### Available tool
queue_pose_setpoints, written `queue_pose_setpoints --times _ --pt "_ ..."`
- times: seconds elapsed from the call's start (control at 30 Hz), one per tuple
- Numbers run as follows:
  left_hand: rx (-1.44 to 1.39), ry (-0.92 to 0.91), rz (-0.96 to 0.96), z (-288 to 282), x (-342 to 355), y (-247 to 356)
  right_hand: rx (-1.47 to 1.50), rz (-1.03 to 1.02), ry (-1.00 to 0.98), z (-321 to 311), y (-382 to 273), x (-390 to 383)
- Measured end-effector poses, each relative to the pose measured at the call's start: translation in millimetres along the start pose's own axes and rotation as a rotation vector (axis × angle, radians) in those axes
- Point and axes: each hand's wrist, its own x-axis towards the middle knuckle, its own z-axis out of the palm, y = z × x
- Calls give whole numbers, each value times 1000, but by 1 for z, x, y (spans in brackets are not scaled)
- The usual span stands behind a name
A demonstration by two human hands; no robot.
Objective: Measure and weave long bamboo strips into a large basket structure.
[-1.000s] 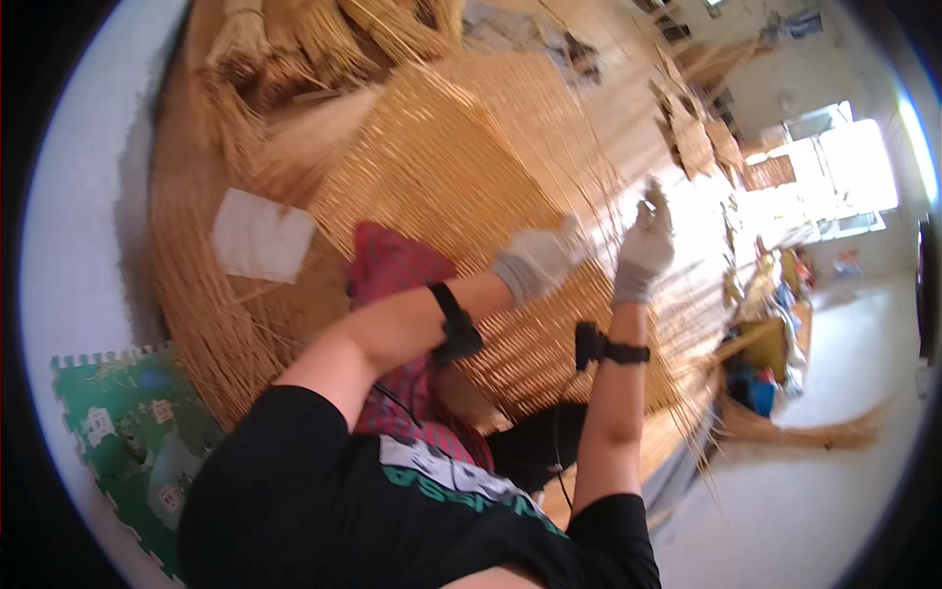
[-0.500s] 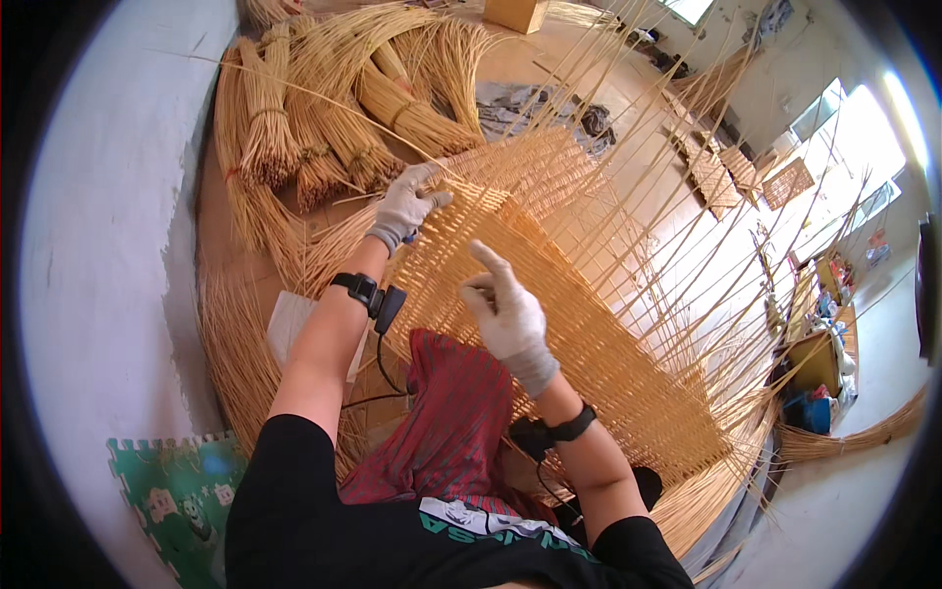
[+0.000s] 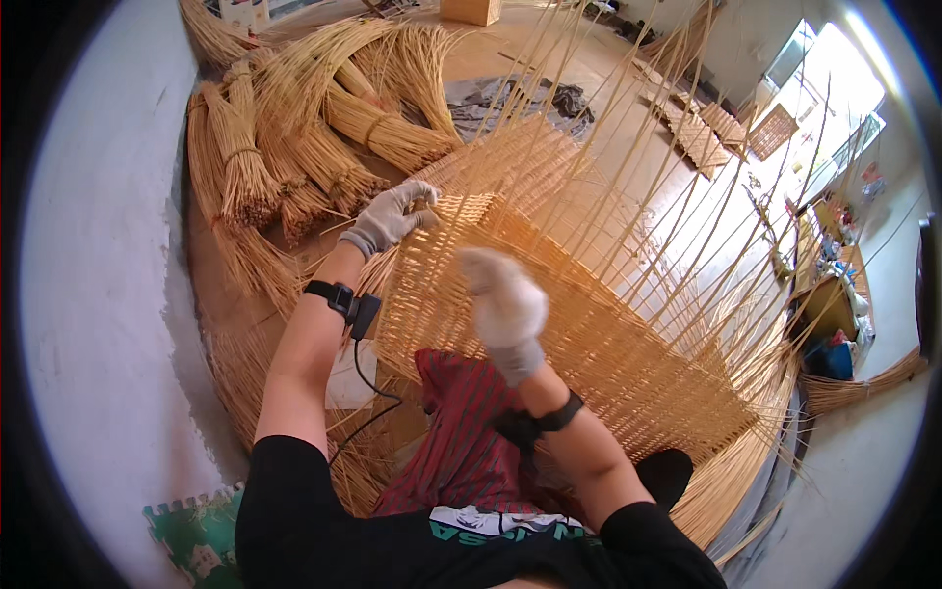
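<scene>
A large box-shaped wicker basket (image 3: pixel 589 334) of tan woven strands lies tilted across my lap, with long unwoven stakes (image 3: pixel 677 226) standing up from its far side. My left hand (image 3: pixel 391 218), in a pale grey work glove, grips the basket's upper left corner, thumb and fingers closed around the edge. My right hand (image 3: pixel 505 306), in a white glove, is in front of the woven side and smeared by motion, so its fingers cannot be made out. Whether it touches the weave is unclear. Beneath the basket a red striped cloth (image 3: pixel 456 422) covers my legs.
Tied bundles of wicker strands (image 3: pixel 388 128) lie on the floor at the far left, beside a white wall (image 3: pixel 98 265). Behind them is a crumpled grey sheet (image 3: pixel 491 103). Woven panels (image 3: pixel 697 137) rest further back. Cluttered shelves (image 3: pixel 834 285) stand at right.
My right hand has shifted slightly and its extended index finger is now lost in blur. My left hand keeps its hold at the basket's corner. The view has turned a little.
</scene>
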Motion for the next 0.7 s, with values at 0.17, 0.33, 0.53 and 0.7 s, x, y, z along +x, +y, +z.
queue_pose_setpoints --times 0.17,0.33,0.53,0.7 --pt "-10 45 -103 11 5 13 426 913 93 -42 53 -1" --pt "529 98 -254 19 5 47 -264 487 -65 -14 61 88" --pt "683 205 -328 30 3 70 -294 312 71 1 67 166" --pt "885 250 -170 44 -6 60 231 630 150 -76 60 9"
